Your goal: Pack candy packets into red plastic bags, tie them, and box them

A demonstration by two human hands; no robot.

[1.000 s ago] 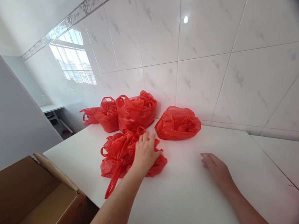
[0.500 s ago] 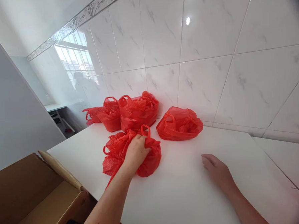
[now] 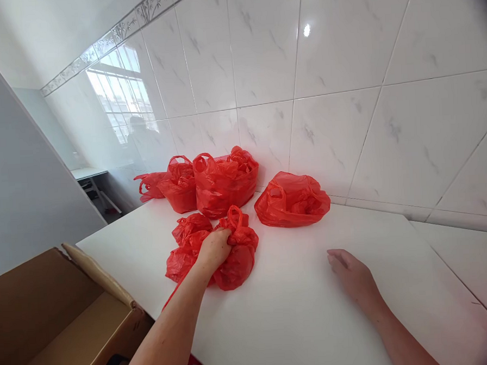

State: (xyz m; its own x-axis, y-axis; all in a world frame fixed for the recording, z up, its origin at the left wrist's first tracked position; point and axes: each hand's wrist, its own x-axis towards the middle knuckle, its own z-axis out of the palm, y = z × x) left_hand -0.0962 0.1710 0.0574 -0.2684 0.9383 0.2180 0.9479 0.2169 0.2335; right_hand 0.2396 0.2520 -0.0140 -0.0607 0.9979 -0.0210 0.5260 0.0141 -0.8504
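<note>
My left hand [image 3: 216, 249] is closed around the gathered top of a knotted red plastic bag [image 3: 237, 267] on the white table. A looped handle sticks up just behind my fingers. Beside and partly under my wrist lie more crumpled red bag bundles [image 3: 184, 262]. My right hand [image 3: 354, 277] rests at the right over the tabletop, holding nothing, its fingers loosely curved with a gap to the thumb. Farther back, an open-topped red plastic bag [image 3: 292, 201] with crumpled red plastic inside sits between my two hands.
Against the tiled wall [image 3: 334, 36] stand a large filled red bag [image 3: 225, 186], a smaller one [image 3: 179, 188] and a flatter one [image 3: 150, 186]. An open cardboard box [image 3: 107, 342] is at the lower left, below the edge of the white table [image 3: 291, 310].
My left hand has drawn slightly left and toward me, and the bag in its grip has shifted and bunched with it. My right hand has stayed nearly still.
</note>
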